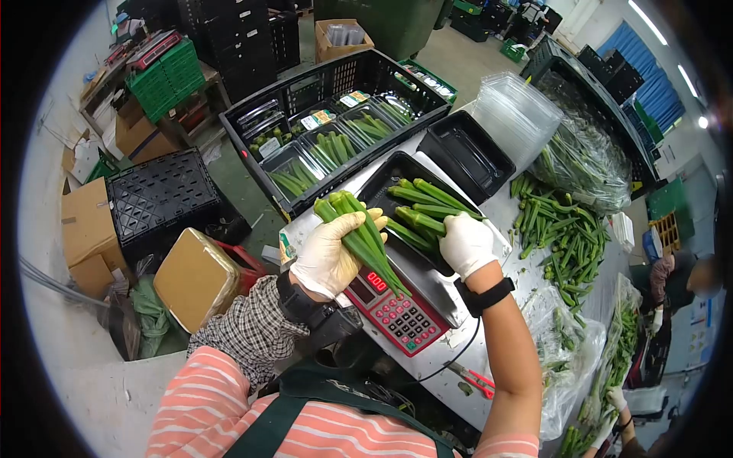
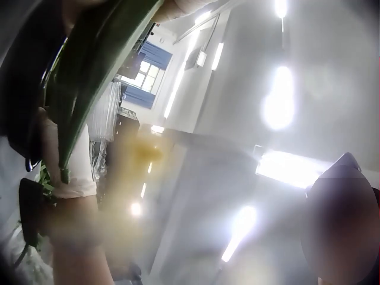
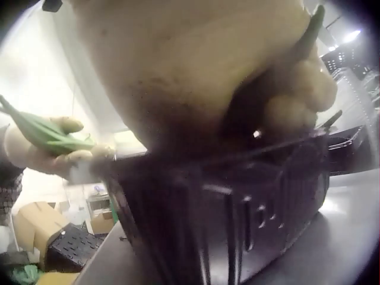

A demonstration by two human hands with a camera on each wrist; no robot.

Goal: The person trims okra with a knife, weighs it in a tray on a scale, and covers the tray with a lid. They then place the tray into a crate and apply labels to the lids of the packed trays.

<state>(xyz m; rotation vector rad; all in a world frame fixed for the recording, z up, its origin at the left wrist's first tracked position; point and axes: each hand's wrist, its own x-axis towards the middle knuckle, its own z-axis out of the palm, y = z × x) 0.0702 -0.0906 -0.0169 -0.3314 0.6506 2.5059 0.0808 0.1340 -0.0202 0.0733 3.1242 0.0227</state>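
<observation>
My gloved left hand (image 1: 324, 256) grips a small bunch of green okra pods (image 1: 368, 246), raised above the front of a red digital scale (image 1: 402, 319) that reads 0.00. Those pods (image 2: 95, 71) loom large and dark in the left wrist view. Behind the keypad, a black plastic tray (image 1: 376, 189) sits on the scale, with several okra pods (image 1: 418, 217) lying in it. My gloved right hand (image 1: 467, 246) reaches in at the tray's right side, fingers curled round okra. From the right wrist, the tray's ribbed wall (image 3: 237, 231) fills the lower middle, and the hand hides part of its contents.
A black crate (image 1: 229, 126) of packed okra trays stands behind. Empty black trays (image 1: 467, 156) and stacked clear lids (image 1: 519, 114) are at back right. Loose okra (image 1: 561, 240), plastic bags (image 1: 565, 343) and red-handled scissors (image 1: 477, 380) lie rightward. Another person (image 1: 672, 286) is at far right.
</observation>
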